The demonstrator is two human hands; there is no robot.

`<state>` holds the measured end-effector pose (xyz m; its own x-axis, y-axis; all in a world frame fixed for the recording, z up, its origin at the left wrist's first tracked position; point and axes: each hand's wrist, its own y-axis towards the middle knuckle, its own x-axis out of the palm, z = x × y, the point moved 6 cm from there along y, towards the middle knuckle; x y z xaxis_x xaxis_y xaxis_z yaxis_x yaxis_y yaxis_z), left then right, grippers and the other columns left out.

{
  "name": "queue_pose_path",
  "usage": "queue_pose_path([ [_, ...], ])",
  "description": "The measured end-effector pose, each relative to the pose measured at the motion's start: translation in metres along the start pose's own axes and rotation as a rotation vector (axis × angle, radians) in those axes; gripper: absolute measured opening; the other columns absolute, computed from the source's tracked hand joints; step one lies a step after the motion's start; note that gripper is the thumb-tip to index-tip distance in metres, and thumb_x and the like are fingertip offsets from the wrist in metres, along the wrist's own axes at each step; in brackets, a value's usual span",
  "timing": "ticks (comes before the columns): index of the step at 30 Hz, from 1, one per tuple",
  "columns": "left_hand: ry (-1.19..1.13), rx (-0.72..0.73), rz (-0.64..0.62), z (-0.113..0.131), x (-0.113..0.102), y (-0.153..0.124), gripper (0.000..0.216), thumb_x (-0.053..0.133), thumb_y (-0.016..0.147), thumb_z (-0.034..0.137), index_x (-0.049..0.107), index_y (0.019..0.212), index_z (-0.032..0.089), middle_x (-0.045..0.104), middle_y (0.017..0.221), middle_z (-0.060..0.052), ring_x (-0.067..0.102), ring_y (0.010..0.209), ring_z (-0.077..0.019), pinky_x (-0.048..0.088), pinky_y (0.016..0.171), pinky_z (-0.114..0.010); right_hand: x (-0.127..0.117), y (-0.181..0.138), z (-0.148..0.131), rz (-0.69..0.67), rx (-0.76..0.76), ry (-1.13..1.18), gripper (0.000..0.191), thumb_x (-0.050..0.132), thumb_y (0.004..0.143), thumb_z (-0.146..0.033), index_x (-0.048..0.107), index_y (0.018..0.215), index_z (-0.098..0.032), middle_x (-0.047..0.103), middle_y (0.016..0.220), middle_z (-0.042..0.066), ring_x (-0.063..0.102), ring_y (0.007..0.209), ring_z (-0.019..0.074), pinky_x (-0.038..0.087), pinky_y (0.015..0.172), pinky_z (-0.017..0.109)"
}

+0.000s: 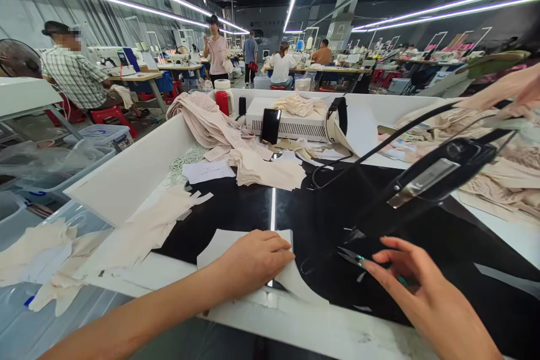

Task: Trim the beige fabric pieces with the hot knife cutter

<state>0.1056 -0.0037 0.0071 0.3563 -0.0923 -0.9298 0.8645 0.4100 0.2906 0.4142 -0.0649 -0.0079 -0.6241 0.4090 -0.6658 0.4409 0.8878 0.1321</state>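
Note:
My left hand lies flat on a pale fabric piece at the table's front edge, fingers close together near the piece's right side and thumb hidden. Part of this fabric extends right, below my fingers. My right hand holds thread snips with teal on the handle; their pointed blades face left above the black tabletop. Some of the handle is hidden by my fingers. Just beyond the blades is the narrow metal tip of a black handheld device with a cable.
Cream fabric pieces pile up at the back, near a phone leaning on a white vented box. More fabric hangs over the left edge, above plastic bins. Scraps dot the tabletop. People sit and stand at sewing tables beyond.

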Motion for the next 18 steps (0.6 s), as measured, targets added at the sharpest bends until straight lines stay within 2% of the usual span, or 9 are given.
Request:
queue_pose_path([
  [2,-0.007,0.019,0.015,0.000,0.003,0.003,0.022,0.059,0.114,0.021,0.073,0.130,0.016,0.078,0.135,-0.011,0.073,0.126,-0.0239,0.058,0.106,-0.036,-0.009,0.013,-0.013,0.104,-0.040,0.113,0.104,0.084,0.063,-0.090,0.062,0.143,-0.029,0.080,0.119,0.014,0.079,0.084,0.0338,0.065,0.069,0.045],
  [3,-0.004,0.024,0.021,0.000,0.004,0.005,0.021,0.061,0.114,0.022,0.072,0.131,0.016,0.077,0.136,-0.011,0.073,0.127,-0.0241,0.058,0.106,-0.036,-0.010,0.019,-0.024,0.126,-0.082,0.190,0.108,0.088,0.062,-0.088,0.058,0.149,-0.031,0.077,0.130,0.016,0.080,0.097,0.0369,0.066,0.078,0.049],
  [6,0.033,0.023,0.024,-0.001,0.010,0.008,0.022,0.069,0.111,0.026,0.071,0.130,0.016,0.077,0.137,-0.011,0.072,0.128,-0.0244,0.058,0.103,-0.036,-0.007,0.033,-0.069,0.121,-0.279,0.442,0.093,0.093,0.068,-0.080,0.059,0.144,-0.038,0.069,0.150,0.015,0.071,0.134,0.0398,0.064,0.103,0.053],
  [7,0.053,0.017,0.022,-0.001,0.012,0.008,0.022,0.071,0.110,0.028,0.071,0.129,0.016,0.077,0.136,-0.011,0.072,0.128,-0.0247,0.058,0.101,-0.036,-0.007,0.036,-0.084,0.135,-0.342,0.515,0.085,0.093,0.071,-0.078,0.062,0.139,-0.037,0.070,0.149,0.014,0.071,0.135,0.0388,0.063,0.106,0.055],
  [9,0.099,0.007,0.028,-0.002,0.016,0.009,0.023,0.074,0.108,0.030,0.070,0.127,0.017,0.077,0.135,-0.011,0.072,0.127,-0.0254,0.058,0.097,-0.035,-0.003,0.040,-0.109,0.166,-0.415,0.646,0.069,0.094,0.077,-0.069,0.064,0.130,-0.035,0.075,0.138,0.011,0.078,0.119,0.0340,0.066,0.101,0.055],
  [12,0.155,0.009,0.070,-0.001,0.019,0.009,0.026,0.073,0.109,0.034,0.070,0.126,0.015,0.077,0.135,-0.011,0.072,0.125,-0.0256,0.058,0.093,-0.036,0.006,0.044,-0.130,0.249,-0.455,0.771,0.047,0.093,0.086,-0.053,0.067,0.119,-0.032,0.078,0.112,0.005,0.079,0.085,0.0239,0.069,0.077,0.044],
  [15,0.189,0.012,0.121,0.000,0.021,0.008,0.031,0.076,0.107,0.038,0.070,0.126,0.014,0.077,0.135,-0.011,0.073,0.121,-0.0252,0.059,0.090,-0.037,0.022,0.046,-0.142,0.242,-0.500,0.826,0.045,0.089,0.091,-0.046,0.064,0.124,-0.031,0.075,0.101,0.001,0.073,0.074,0.0194,0.065,0.068,0.038],
  [18,0.224,0.007,0.147,0.002,0.024,0.006,0.032,0.074,0.108,0.041,0.071,0.125,0.013,0.078,0.134,-0.012,0.072,0.122,-0.0246,0.059,0.090,-0.036,0.040,0.046,-0.150,0.214,-0.521,0.886,0.045,0.085,0.094,-0.046,0.061,0.130,-0.032,0.071,0.094,-0.002,0.069,0.069,0.0175,0.061,0.063,0.034],
])
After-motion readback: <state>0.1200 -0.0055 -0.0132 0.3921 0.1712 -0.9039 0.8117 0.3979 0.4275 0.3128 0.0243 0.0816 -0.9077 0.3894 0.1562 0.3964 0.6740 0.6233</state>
